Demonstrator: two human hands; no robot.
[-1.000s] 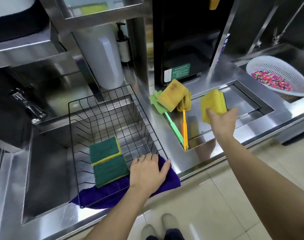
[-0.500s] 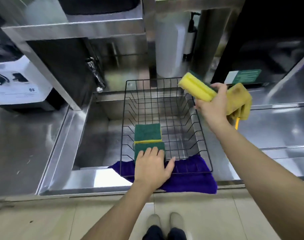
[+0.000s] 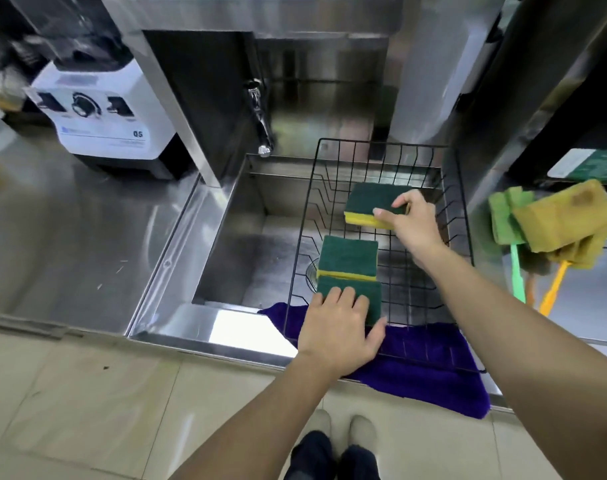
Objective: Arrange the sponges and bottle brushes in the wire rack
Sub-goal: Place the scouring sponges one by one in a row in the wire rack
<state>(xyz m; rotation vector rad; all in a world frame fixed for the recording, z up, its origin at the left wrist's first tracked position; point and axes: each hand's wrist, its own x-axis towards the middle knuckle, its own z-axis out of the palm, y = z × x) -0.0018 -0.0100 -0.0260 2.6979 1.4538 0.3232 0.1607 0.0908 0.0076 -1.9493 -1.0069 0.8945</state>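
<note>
Right hand (image 3: 414,223) reaching into the black wire rack (image 3: 463,216), grip clamped on a sponge (image 3: 373,204): thumb along the yellow near edge, fingers over the dark green scouring face. Sponge held level, toward the far side of the rack; whether resting on the wires or just above them, cannot tell. Left hand (image 3: 342,329) laid flat, fingers spread and slack, closed on nothing, palm over the rack's front rim and fingertips on the nearest sponge (image 3: 373,299). Just behind that one, touching it, a second sponge (image 3: 349,258), green side up with a yellow strip showing along its near edge. Rack set over the steel sink (image 3: 233,244), front edge sitting on a purple cloth (image 3: 433,372). To the right, outside the rack, two bottle brushes on the counter (image 3: 70,237): green-handled one (image 3: 508,220) and orange-handled one (image 3: 568,220) with worn yellowish sponge heads, overlapping.
</note>
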